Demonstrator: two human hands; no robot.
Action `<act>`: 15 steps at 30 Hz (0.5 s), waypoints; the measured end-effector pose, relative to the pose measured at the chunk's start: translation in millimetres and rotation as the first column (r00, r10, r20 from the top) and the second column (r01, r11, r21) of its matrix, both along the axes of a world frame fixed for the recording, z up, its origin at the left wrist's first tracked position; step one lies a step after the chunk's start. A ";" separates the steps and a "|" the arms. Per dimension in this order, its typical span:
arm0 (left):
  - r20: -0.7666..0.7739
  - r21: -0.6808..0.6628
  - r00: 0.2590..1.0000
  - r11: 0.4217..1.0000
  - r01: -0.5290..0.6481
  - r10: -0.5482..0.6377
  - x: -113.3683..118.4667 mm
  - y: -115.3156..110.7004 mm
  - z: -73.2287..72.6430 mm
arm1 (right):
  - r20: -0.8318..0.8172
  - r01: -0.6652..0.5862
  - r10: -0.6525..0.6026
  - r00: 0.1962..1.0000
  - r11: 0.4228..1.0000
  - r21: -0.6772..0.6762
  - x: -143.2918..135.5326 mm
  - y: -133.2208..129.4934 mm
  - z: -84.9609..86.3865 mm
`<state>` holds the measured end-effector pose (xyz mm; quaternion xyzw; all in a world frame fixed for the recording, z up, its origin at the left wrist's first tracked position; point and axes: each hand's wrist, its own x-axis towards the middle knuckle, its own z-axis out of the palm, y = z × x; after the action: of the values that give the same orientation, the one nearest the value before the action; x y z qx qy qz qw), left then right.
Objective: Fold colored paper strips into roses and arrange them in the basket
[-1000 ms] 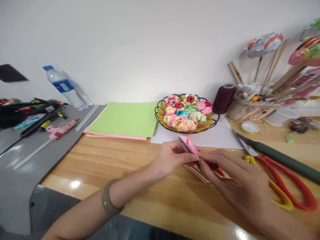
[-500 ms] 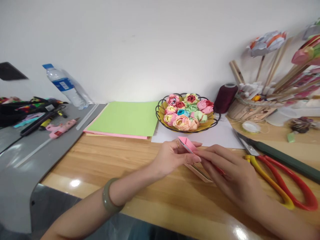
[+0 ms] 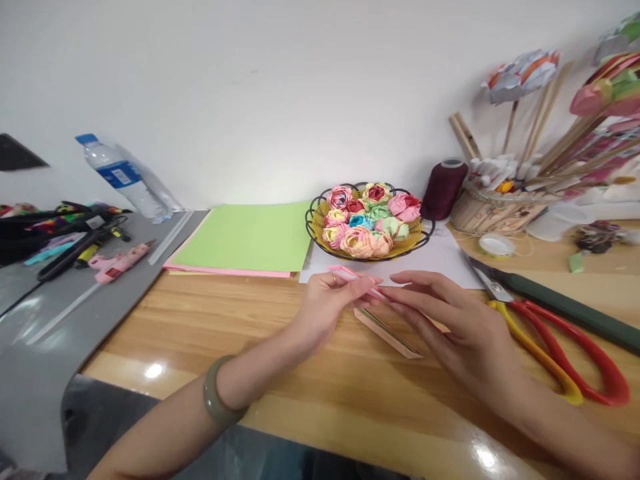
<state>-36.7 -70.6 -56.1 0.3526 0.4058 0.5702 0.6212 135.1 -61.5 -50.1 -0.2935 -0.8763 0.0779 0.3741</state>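
My left hand (image 3: 333, 308) pinches a folded pink paper piece (image 3: 350, 275), held nearly flat just above the wooden table (image 3: 210, 320). The fingertips of my right hand (image 3: 453, 323) pinch its other end. Under both hands a small stack of folded paper strips (image 3: 387, 332) lies on the wood. Just beyond the hands a black wire basket (image 3: 313, 223) holds several paper roses (image 3: 367, 217) in pink, red, green and blue. A green bangle sits on my left wrist.
Red and yellow scissors (image 3: 555, 347) and a dark green stick (image 3: 575, 310) lie at the right. Green sheets (image 3: 247, 237) lie back left, a water bottle (image 3: 123, 177) and pink glue gun (image 3: 120, 260) on the grey surface. Dark thread spool (image 3: 443, 190), holder of flower sticks (image 3: 500, 203).
The pink paper piece has tipped from standing up to lying nearly flat between my fingers. Both hands have shifted a little away from me; the strip stack beneath is more exposed.
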 end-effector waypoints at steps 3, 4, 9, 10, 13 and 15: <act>0.032 0.006 0.999 0.999 -0.034 0.034 -0.5 0.3 2.1 | -0.024 -0.041 0.041 0.999 0.999 0.003 -0.4 2.4 2.7; 0.038 0.016 0.999 1.000 -0.026 0.026 -0.7 0.2 2.5 | -0.038 -0.056 0.055 0.998 0.998 -0.031 -0.6 3.3 4.6; 0.085 0.092 0.994 0.994 0.061 -0.069 -1.0 -2.5 3.4 | -0.161 -0.044 -0.016 0.987 0.931 -0.362 -2.2 5.5 15.6; 0.087 0.105 0.992 0.991 0.078 -0.088 -1.0 -3.0 3.5 | -0.177 -0.043 -0.034 0.984 0.911 -0.410 -2.3 5.4 17.4; 0.075 0.122 0.991 0.987 0.105 -0.114 -1.3 -3.4 3.7 | -0.183 -0.054 -0.040 0.982 0.874 -0.483 -0.9 6.2 21.1; 0.068 0.123 0.994 0.989 0.076 -0.085 -2.4 -2.8 4.0 | -0.145 -0.010 -0.066 0.987 0.882 -0.471 3.0 9.3 22.1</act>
<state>-39.0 -73.3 -52.1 0.3842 0.3331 0.5805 0.6359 138.2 -52.2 -28.0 -0.3811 -0.7947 0.3055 0.3604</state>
